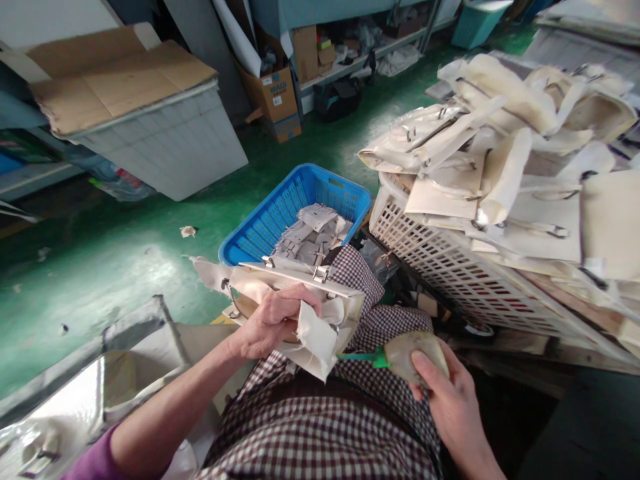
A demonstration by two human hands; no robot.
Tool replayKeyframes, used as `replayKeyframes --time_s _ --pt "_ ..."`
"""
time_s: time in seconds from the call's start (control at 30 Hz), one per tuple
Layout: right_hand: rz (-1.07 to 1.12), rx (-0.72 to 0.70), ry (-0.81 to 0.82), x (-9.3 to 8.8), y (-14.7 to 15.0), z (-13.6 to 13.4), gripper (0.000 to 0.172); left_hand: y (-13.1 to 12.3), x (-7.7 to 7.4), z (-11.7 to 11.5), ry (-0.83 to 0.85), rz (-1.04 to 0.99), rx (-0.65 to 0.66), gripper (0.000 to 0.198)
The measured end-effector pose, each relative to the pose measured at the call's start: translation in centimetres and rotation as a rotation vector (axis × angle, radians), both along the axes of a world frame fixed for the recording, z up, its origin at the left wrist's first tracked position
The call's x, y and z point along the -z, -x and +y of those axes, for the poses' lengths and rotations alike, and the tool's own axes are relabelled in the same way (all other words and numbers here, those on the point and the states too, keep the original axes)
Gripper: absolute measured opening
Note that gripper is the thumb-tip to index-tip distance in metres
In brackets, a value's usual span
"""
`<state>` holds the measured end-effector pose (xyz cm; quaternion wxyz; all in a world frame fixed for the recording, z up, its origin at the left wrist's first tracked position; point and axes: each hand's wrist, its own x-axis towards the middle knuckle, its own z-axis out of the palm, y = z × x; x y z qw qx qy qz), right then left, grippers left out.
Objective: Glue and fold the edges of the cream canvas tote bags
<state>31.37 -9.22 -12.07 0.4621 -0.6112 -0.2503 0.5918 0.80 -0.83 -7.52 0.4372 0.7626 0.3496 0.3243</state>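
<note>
My left hand (280,317) is closed around a cream bag piece (320,337) with metal fittings along its upper edge, held over my lap. A loose flap of the piece hangs beside my fingers. In my right hand (445,380) is a yellowish squeeze bottle (415,357), gripped by its body and lying on its side. The bottle's thin green nozzle points left, and its tip meets or overlaps the lower right edge of the bag piece. Whether anything comes out of the tip cannot be seen.
Beyond my knees, a blue basket (235,248) holds several grey-white flat pieces. At right, a white basket (425,240) is heaped with cream bag pieces (450,187). A grey bin (170,140) topped with cardboard (130,80) stands far left. White material lies in a container (150,373) at lower left.
</note>
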Motion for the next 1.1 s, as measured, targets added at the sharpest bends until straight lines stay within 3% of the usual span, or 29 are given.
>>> replayKeyframes --time_s 0.23,0.67,0.9,1.1 --pt "0.027 0.002 0.022 -0.6 0.1 -0.7 0.044 0.1 0.0 0.2 0.02 -0.005 -0.018 0.043" --pt "0.092 0.05 0.061 -0.4 0.6 -1.6 0.047 -0.1 -0.4 0.5 0.048 0.001 -0.069 0.046" --pt "-0.013 0.105 -0.046 -0.4 -0.1 -0.3 0.035 -0.3 -0.7 0.4 0.07 0.003 -0.078 0.054" --pt "-0.023 0.052 -0.017 0.0 0.1 -0.5 0.048 -0.2 -0.6 0.3 0.077 0.008 -0.074 0.054"
